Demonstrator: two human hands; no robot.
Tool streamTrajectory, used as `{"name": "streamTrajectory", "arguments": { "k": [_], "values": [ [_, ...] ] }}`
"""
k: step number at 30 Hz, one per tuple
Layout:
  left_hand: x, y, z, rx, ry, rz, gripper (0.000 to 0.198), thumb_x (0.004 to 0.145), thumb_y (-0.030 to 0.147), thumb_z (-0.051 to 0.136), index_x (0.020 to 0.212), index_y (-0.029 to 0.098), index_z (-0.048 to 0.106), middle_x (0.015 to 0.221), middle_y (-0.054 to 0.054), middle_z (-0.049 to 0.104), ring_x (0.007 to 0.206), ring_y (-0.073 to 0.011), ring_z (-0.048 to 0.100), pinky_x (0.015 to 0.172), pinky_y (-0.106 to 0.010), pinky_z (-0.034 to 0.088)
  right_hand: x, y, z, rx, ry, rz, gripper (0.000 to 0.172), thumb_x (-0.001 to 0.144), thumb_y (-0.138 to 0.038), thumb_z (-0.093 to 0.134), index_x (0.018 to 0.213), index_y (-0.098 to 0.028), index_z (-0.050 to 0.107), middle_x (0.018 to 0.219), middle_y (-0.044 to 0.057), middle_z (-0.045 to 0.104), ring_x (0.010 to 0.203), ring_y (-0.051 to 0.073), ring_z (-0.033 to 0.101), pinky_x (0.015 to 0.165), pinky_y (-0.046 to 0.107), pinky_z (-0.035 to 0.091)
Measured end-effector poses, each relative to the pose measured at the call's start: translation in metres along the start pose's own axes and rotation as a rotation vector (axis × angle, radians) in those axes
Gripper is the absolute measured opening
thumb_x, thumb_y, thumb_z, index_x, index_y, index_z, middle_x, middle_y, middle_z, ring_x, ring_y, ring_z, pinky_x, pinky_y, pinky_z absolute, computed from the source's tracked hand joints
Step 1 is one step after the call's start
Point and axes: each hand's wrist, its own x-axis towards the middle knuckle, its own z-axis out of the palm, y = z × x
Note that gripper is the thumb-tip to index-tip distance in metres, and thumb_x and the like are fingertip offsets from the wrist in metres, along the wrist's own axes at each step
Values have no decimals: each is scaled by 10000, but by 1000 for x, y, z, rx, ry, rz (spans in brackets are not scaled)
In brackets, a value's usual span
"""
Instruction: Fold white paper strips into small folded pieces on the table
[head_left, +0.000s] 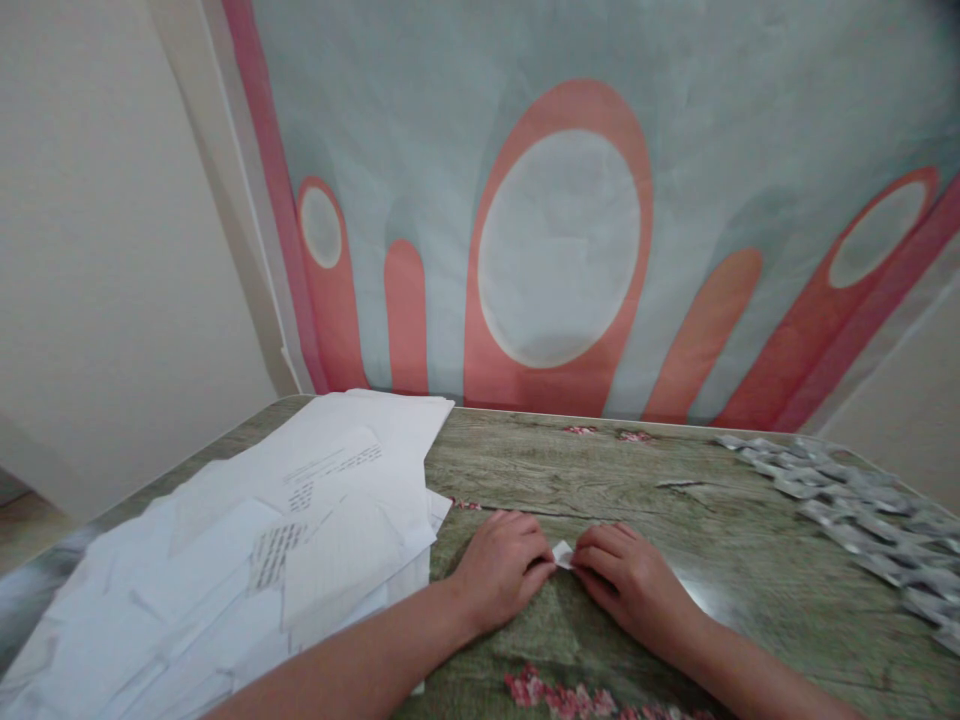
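The left hand, fingers curled, pinches one end of a small white paper piece between thumb and fingertips; the piece spans the gap just above or on the wood-patterned table; the right hand, likewise curled, pinches its other end.

Table: one, grey-green wood-grain top, pale far edge. Pink flowers figure on the top: one cluster at the near side, two small ones by the far edge, another just beside the papers. Papers: loose white sheets, heaped and overlapping, covering the left side; some bear dark text I cannot read from here. Strips: greyish-white, folded, in slanting rows along the right; I cannot tell whether they are joined.
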Motion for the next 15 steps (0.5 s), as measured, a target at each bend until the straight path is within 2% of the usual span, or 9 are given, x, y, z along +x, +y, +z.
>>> {"name": "streamTrajectory", "arguments": {
  "k": [6, 11, 15],
  "values": [
    [0, 0, 1, -40, 8, -50, 114, 858, 257, 540, 817, 199, 628, 856, -16, 591, 857, -173, 521, 768, -278, 373, 5, 4, -8, 295, -87, 178, 127, 853, -219, 546, 789, -214, 655, 851, 27, 591, 813, 165, 551, 734, 283, 424],
    [3, -5, 7, -157, 52, -140, 102, 825, 250, 570, 788, 207, 654, 847, -19, 591, 863, -176, 523, 780, -279, 380, 11, 5, -17, 475, -140, 236, 169, 865, -250, 535, 771, -206, 669, 860, 30, 593, 845, 165, 560, 772, 281, 431],
    [6, -9, 10, -208, 73, -230, 89, 773, 273, 625, 742, 207, 676, 868, -24, 594, 879, -185, 529, 798, -297, 379, 13, 8, -16, 553, -144, 278, 179, 849, -288, 556, 753, -188, 667, 858, 39, 592, 831, 169, 569, 757, 285, 443]
  ]
}}
